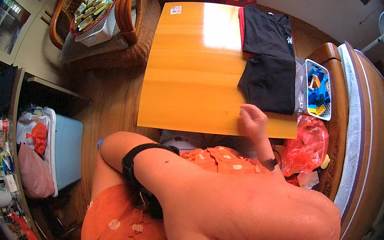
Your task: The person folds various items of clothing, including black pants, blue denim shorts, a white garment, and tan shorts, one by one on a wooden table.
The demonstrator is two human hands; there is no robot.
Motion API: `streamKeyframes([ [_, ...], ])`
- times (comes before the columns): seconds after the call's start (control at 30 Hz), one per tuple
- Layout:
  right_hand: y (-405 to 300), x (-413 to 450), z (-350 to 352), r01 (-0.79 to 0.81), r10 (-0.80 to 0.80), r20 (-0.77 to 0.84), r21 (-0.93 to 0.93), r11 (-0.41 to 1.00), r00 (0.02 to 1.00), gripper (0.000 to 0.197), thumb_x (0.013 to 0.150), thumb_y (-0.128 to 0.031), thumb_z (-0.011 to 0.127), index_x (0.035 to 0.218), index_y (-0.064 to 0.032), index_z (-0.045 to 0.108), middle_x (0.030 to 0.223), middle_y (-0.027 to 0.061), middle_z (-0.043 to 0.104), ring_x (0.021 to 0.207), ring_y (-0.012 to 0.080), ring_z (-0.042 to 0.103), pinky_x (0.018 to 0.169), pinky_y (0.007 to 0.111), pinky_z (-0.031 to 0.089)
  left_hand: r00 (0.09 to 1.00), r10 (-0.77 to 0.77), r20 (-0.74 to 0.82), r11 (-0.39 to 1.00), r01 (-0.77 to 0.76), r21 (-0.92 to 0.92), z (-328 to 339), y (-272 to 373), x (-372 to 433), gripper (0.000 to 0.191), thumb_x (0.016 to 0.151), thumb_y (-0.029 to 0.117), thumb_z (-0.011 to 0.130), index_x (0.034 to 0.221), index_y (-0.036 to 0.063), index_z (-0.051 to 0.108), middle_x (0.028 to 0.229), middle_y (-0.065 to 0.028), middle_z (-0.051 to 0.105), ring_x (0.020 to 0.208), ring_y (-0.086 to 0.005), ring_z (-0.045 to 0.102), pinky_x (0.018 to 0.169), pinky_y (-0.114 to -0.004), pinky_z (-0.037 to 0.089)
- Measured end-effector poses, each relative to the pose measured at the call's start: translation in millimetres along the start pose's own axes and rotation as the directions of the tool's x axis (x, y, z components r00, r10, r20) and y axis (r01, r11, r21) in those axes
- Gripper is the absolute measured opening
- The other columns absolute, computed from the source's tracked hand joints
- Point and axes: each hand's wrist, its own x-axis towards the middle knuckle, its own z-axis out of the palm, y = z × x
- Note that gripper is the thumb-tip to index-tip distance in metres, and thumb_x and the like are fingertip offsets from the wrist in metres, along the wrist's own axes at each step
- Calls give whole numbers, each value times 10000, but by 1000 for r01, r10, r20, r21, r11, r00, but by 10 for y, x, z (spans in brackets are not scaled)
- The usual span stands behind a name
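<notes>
My left hand (249, 203) is raised very close to the camera, large and blurred, with a black strap at its wrist; its fingertips are hidden. My right hand (254, 121), wearing a black wristband, is over the near edge of a glossy wooden table (186, 74), fingers loosely curled and blurred; no object shows in it. Just beyond it, a black garment (270, 83) is spread along the table's right side. Another black garment with a small white emblem (267, 31) adjoins its far end, with red fabric (242, 24) along its left edge.
Right of the table are a white basket of plastic building bricks (329, 92), a red plastic bag (305, 145) and a wooden bed frame (340, 130). Back left, a wicker chair (143, 41) bears baskets of small packets (94, 9). A light-blue bin (69, 149) and cluttered shelving (15, 116) stand left.
</notes>
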Motion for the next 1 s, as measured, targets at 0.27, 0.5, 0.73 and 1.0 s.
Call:
streamKeyframes([
  [0.27,-110,2,19,79,-82,-20,-99,992,996,123,913,-65,712,1020,-8,733,924,97,730,791,141,679,723,267,532,1000,17,-20,1000,-17,22,34,14,19,420,947,299,725,1111,-79,645,1046,-208,667,941,-359,665,816,-418,539],
  [0.5,-142,17,23,126,-130,-12,-195,973,991,117,910,-89,718,999,-14,733,930,131,735,801,193,704,724,297,548,992,-60,113,986,42,160,-50,254,10,305,982,243,680,1032,-58,668,977,-187,669,888,-344,671,790,-422,546],
  [0.73,-221,21,30,132,-138,-15,-212,968,990,116,895,-78,720,990,-14,735,939,150,738,832,239,725,744,323,564,944,-187,271,904,58,423,-251,564,103,183,971,129,689,992,-52,710,913,-156,674,787,-301,668,685,-374,543],
  [1.0,-255,18,14,180,-187,-7,-250,951,982,117,907,-83,714,993,-7,738,908,129,738,791,198,713,714,307,549,984,65,168,789,-154,595,50,536,150,148,846,51,789,985,2,778,991,-151,703,765,-236,658,657,-313,554],
])
